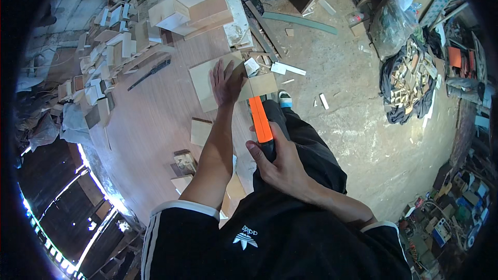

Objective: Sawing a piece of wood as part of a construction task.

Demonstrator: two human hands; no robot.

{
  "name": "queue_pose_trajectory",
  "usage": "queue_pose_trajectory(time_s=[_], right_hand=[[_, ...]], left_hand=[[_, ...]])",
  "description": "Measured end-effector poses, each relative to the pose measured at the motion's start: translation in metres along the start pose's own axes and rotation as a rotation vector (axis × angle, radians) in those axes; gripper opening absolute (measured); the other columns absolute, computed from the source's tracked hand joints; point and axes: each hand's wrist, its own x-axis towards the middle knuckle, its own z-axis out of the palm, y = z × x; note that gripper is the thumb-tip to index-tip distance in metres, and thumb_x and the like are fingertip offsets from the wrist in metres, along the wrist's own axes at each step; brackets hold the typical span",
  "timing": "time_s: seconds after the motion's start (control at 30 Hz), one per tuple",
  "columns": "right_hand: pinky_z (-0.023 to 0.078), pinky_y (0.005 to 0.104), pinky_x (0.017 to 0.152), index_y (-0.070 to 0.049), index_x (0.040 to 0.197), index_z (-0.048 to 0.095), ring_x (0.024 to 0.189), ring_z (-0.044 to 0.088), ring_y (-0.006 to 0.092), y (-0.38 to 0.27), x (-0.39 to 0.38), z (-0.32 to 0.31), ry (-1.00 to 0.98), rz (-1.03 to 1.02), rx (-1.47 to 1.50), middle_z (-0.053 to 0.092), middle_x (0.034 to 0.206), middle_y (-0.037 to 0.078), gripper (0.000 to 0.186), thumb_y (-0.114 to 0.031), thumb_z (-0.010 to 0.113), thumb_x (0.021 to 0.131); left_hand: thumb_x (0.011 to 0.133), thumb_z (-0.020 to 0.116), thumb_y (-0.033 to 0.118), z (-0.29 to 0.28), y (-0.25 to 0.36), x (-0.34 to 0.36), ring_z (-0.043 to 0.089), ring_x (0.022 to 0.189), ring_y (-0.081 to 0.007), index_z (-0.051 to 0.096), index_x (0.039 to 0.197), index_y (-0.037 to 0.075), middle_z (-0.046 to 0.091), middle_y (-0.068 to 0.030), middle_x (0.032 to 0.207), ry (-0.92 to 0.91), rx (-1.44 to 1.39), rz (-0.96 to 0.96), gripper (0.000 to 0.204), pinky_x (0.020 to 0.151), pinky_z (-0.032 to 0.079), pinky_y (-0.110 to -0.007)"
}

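Observation:
My left hand (pixel 226 84) lies flat, fingers spread, on a square light-wood panel (pixel 201 84) near the bench's right edge. A smaller wooden piece (pixel 263 84) adjoins the panel on its right and juts past that edge. My right hand (pixel 285 161) is closed round the black grip of an orange-and-black nail gun (pixel 261 122). The tool's far orange end sits right by the near edge of the smaller piece; whether they touch I cannot tell. Beyond the panel, a small white-faced block (pixel 251 66) rests by the corner.
The wood-grain bench (pixel 150 114) carries a large open wooden box (pixel 194 5), stacked small box parts (pixel 116 46) and a dark, narrow tool (pixel 149 75). Offcuts (pixel 199 132) lie near my left forearm. On the floor are scraps, a plastic bag (pixel 391 33) and a sack of offcuts (pixel 412 78).

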Motion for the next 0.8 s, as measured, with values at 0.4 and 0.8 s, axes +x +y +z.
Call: queue_pose_trajectory(time_s=[0.4,0.8], right_hand=[[0.041,0.0250,0.061,-0.001,0.095,0.048,0.067,0.047,0.0068,-0.010,0.003,0.003,0.002,0.059,0.126,0.048,0.073,0.002,0.009,0.000,0.053,0.088],[0.041,0.0266,0.060,0.000,0.094,0.048,0.068,0.046,0.0072,-0.006,0.018,0.007,-0.023,0.121,0.034,0.047,0.072,0.002,0.012,0.003,0.053,0.084]], left_hand=[[0.074,0.072,0.035,0.003,-0.001,-0.001,0.037,0.133,-0.0293,0.057,0.124,0.020,0.042,-0.0119,0.141,0.016,0.057,0.017,0.054,0.110,0.026,-0.052],[0.073,0.072,0.034,-0.001,0.006,0.001,0.037,0.133,-0.0292,0.057,0.123,0.019,0.044,-0.0119,0.140,0.024,0.024,0.021,0.054,0.109,0.027,-0.053]])
